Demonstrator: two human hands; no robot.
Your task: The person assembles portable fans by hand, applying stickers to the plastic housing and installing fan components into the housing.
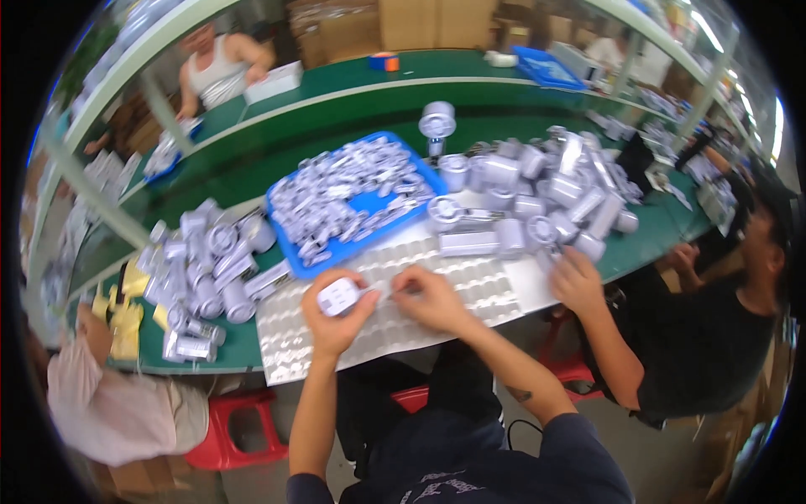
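Head view — one white part (338,297) in the left hand (334,329).

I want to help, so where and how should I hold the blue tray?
Probably by the near rim of the tray, coming from the camera wearer's side: its raised edge gives something to hook. The left pile and right pile crowd its ends, and loose parts cover most of its bottom, so keep it level.
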